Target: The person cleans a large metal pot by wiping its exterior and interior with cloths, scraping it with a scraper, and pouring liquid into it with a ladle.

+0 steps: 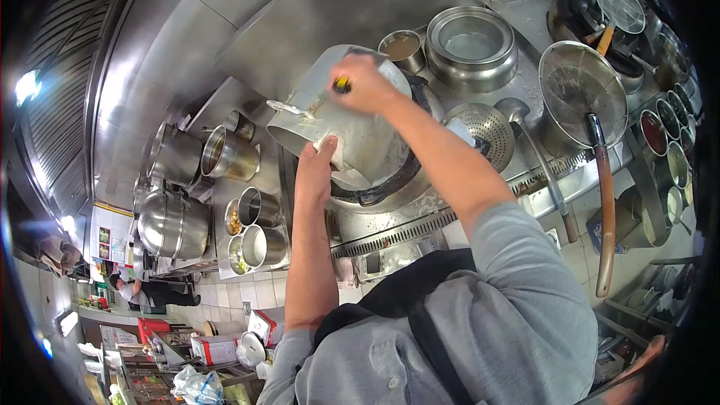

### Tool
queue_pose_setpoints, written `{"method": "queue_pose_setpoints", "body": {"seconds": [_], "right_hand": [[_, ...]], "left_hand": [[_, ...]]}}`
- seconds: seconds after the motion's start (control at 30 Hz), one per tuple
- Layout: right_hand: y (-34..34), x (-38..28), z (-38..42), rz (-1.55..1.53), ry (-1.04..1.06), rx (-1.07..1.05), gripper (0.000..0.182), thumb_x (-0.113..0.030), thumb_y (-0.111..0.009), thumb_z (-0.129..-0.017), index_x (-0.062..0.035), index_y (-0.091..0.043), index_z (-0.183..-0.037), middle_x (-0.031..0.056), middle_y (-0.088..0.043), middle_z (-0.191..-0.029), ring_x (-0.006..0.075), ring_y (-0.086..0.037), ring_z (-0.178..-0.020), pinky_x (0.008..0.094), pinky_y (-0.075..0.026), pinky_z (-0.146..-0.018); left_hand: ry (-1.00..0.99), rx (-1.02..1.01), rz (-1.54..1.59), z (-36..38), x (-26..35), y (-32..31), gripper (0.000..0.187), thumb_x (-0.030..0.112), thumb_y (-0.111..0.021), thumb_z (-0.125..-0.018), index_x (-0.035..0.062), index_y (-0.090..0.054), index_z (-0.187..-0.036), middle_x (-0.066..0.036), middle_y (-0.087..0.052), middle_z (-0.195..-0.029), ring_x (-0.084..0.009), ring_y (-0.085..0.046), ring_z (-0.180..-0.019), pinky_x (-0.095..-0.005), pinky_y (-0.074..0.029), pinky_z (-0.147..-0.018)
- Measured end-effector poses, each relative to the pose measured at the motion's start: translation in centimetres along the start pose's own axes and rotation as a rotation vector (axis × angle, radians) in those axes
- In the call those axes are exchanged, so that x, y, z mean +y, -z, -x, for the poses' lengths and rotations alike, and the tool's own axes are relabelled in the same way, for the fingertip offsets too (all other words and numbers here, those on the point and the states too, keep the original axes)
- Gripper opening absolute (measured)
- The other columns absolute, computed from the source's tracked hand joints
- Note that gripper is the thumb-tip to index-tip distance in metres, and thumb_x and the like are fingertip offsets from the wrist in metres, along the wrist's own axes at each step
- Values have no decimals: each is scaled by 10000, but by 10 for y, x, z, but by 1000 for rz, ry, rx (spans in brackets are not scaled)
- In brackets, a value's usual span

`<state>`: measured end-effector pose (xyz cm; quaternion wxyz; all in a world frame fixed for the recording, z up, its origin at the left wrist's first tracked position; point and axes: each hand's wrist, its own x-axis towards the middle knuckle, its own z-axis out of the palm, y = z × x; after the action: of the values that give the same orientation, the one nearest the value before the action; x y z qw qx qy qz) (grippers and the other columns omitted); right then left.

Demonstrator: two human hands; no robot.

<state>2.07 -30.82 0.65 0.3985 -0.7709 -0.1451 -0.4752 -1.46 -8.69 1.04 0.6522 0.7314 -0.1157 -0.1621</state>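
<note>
Steel pots (180, 154) crowd the far left of a restaurant kitchen's stainless counter (247, 45), with smaller tins of ingredients (255, 229) just beside them. Next along, a person in a grey shirt and dark apron tips a large metal pot (330, 105) on its side over the wok (390, 172) set in the burner ring. The left hand (319, 161) presses flat against the pot's underside near the rim, fingers spread and supporting it. The right hand (367, 82) is closed around a yellow-and-black handled tool (341, 85) at the pot's upper edge; what the tool's working end is doing inside the pot cannot be told. A pale spoon-like piece (289, 109) juts from the pot's mouth on its left.

Behind the pot sits a small tin of brown sauce (401, 46) and a wide steel basin (471, 45). To the right of the wok, a perforated ladle (486, 131) rests near a plain ladle (525, 135), then a large wire strainer (583, 90) with a long wooden handle. Seasoning containers (664, 135) line the far right edge.
</note>
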Motion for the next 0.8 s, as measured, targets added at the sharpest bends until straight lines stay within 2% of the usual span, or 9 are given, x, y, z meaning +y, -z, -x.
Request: {"method": "queue_pose_setpoints", "body": {"seconds": [0.03, 0.17, 0.3, 0.4, 0.47, 0.53, 0.57, 0.67, 0.8], "right_hand": [[6, 8, -6, -97, -169, 33, 147, -147, -822, -783, -147, -676, -790, 38, -683, -841, 247, -668, -949, 439, -446, -943], [7, -46, 25, -106, 228, -35, 119, -112, -810, -786, -109, -692, -801, 69, -714, -847, 288, -681, -869, 443, -514, -852], [3, 6, 22, -161, -143, 343, 168, -65, -804, -734, -165, -675, -775, 21, -706, -839, 241, -673, -913, 421, -409, -976], [-5, -21, 46, -89, 35, 241, 192, -48, -805, -716, -174, -671, -771, 29, -703, -838, 246, -669, -901, 424, -416, -947], [-6, -52, 65, -137, 132, 199, 178, -63, -797, -730, -179, -667, -770, 34, -686, -830, 266, -656, -881, 442, -412, -904], [-5, -52, 79, -142, 158, 266, 173, -62, -792, -741, -170, -660, -768, 33, -675, -825, 278, -649, -878, 449, -414, -869], [-8, -28, 80, -32, 21, 424, 165, -68, -794, -768, -150, -651, -780, 45, -662, -824, 298, -644, -880, 443, -432, -860], [-8, -14, 83, 56, -144, 506, 167, -82, -798, -792, -131, -638, -788, 64, -649, -820, 312, -640, -861, 436, -451, -857], [-2, -57, 101, -87, 99, 362, 183, -104, -817, -800, -133, -637, -789, 85, -650, -825, 320, -638, -820, 443, -465, -862]], "left_hand": [[-37, -22, 1, -3, -6, 3, 384, 200, -648, -1065, -37, -573, -1358, -127, -701, -1239, -215, -695, -1056, -377, -552, -917], [-56, -54, 43, -15, -12, 9, 397, 212, -646, -1067, -42, -570, -1363, -132, -695, -1251, -222, -686, -1091, -382, -546, -940], [-39, -56, 17, -11, -11, 12, 406, 208, -641, -1069, -39, -570, -1383, -130, -687, -1275, -225, -670, -1140, -386, -530, -976], [-189, -84, -255, -7, -5, 13, 432, 196, -638, -1068, -42, -555, -1419, -126, -680, -1310, -227, -659, -1177, -384, -515, -1011], [-183, -101, -233, -7, -5, 12, 451, 186, -637, -1067, -44, -541, -1443, -124, -675, -1333, -231, -653, -1197, -383, -507, -1027], [-40, -114, 79, -13, -9, 13, 467, 174, -635, -1064, -42, -526, -1463, -123, -671, -1353, -237, -650, -1211, -382, -504, -1036], [-46, -105, 65, -17, -14, 16, 460, 161, -627, -1063, -42, -523, -1463, -130, -668, -1362, -238, -648, -1219, -391, -506, -1039], [-44, -63, 56, -13, -9, 11, 442, 162, -625, -1064, -43, -533, -1444, -138, -667, -1362, -236, -655, -1211, -395, -520, -1029], [-23, -105, 65, -20, -10, 19, 427, 171, -637, -1062, -51, -543, -1415, -145, -670, -1353, -235, -666, -1193, -397, -541, -1001]]}}
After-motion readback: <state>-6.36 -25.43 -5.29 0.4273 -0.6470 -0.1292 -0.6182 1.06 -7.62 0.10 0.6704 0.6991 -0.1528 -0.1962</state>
